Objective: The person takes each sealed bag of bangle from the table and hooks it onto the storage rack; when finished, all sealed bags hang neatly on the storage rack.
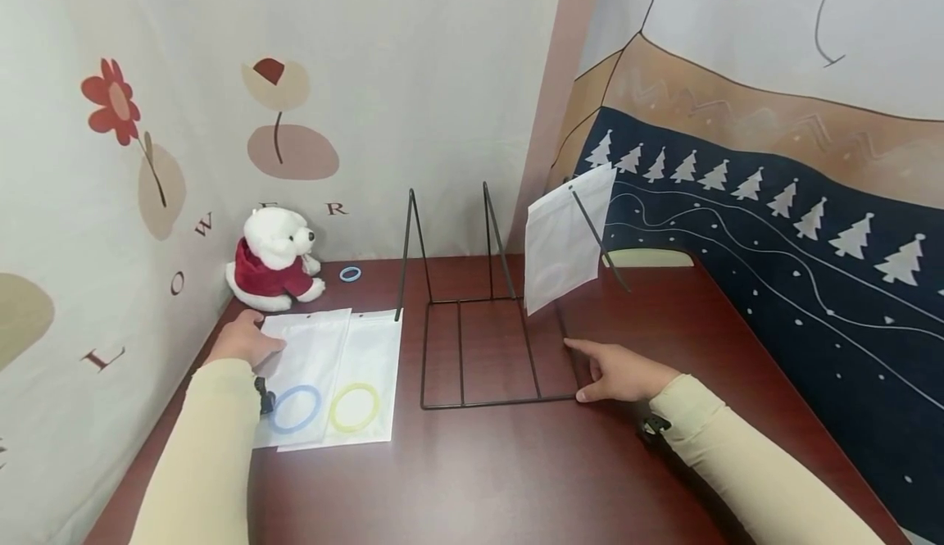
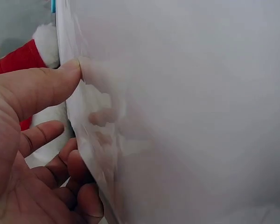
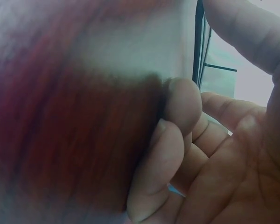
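Note:
My left hand point(image 1: 242, 340) is at the upper left corner of a white plastic zip bag point(image 1: 313, 365) with a blue ring printed on it. In the left wrist view the thumb point(image 2: 67, 77) meets the bag's edge and the other fingers curl beside it. A second zip bag point(image 1: 376, 414) with a yellow ring lies partly under the first. My right hand point(image 1: 623, 369) holds the front right corner of a black wire rack point(image 1: 483, 403), thumb and index finger on its rods. Another white bag point(image 1: 564, 238) hangs from the rack's right arm.
A white plush bear point(image 1: 276, 242) in a red coat sits behind the left hand. Near it lies a small blue ring point(image 1: 350, 274). A pale green flat piece point(image 1: 649, 258) is at the table's back right. Printed cloth point(image 1: 428, 78) stands behind the brown table point(image 1: 472, 479).

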A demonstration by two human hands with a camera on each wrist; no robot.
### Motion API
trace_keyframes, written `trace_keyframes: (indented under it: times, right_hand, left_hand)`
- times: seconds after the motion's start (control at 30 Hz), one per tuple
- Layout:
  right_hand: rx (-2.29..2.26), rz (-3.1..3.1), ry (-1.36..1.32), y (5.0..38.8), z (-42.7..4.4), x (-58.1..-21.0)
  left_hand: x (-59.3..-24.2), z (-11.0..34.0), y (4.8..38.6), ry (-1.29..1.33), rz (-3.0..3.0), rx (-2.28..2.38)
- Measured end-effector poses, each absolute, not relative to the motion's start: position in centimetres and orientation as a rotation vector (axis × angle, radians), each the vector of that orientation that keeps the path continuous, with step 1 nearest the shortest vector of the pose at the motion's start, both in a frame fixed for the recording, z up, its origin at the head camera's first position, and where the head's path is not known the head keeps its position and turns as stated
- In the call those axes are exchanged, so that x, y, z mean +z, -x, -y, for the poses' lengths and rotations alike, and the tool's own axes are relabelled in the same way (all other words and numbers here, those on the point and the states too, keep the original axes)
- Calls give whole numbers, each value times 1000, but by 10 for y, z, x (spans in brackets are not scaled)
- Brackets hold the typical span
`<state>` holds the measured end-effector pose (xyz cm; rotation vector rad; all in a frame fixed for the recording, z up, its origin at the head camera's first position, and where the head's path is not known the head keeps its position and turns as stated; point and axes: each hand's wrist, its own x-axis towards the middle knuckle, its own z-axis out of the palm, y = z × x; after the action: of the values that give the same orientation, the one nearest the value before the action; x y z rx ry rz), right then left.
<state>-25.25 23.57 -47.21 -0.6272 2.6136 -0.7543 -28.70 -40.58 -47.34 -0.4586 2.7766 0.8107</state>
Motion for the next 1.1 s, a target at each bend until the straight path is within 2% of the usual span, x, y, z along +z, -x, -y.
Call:
trace_keyframes:
  times: [0.7, 1.1]
  right_hand:
    - [-766, -2616, 632, 250, -233, -471]
    - [-761, -2630, 618, 250, -232, -471]
  left_hand:
    - [-475, 410, 286, 391, -2762, 834]
    - [-451, 426, 266, 239, -2791, 963]
